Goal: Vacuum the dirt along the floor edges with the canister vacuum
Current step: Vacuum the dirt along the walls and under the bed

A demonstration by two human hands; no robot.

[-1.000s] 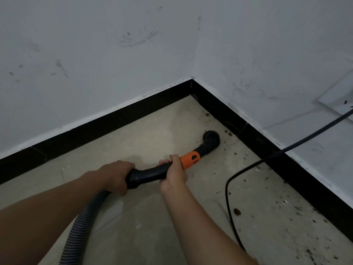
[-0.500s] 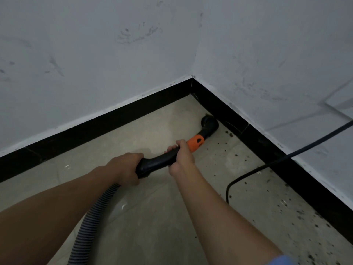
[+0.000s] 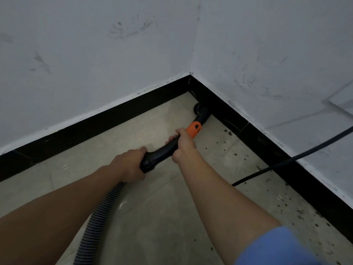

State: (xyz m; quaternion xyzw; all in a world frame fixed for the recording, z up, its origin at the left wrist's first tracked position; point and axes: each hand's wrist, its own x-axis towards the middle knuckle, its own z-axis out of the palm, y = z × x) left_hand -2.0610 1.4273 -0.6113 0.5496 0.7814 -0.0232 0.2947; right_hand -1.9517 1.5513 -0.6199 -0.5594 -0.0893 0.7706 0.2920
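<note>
Steering into upper-centre corner point(image 3: 189, 83): nozzle point(image 3: 200, 111) is set beside skirting point(image 3: 267, 142), where dirt point(image 3: 229, 133) lies; handle point(image 3: 160, 153) is gripped by left hand point(image 3: 129, 165) and right hand point(image 3: 184, 148), fingers point(image 3: 142, 150) wrapped.

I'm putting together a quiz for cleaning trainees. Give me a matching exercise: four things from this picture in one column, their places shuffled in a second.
Things
1. nozzle
2. orange collar
3. ribbed hose
4. black cord

Places
A. trails back from the left hand
B. crosses the right-side baseboard
C. tucked into the corner
D. just ahead of the right hand

Pairs: 1-C, 2-D, 3-A, 4-B
</note>
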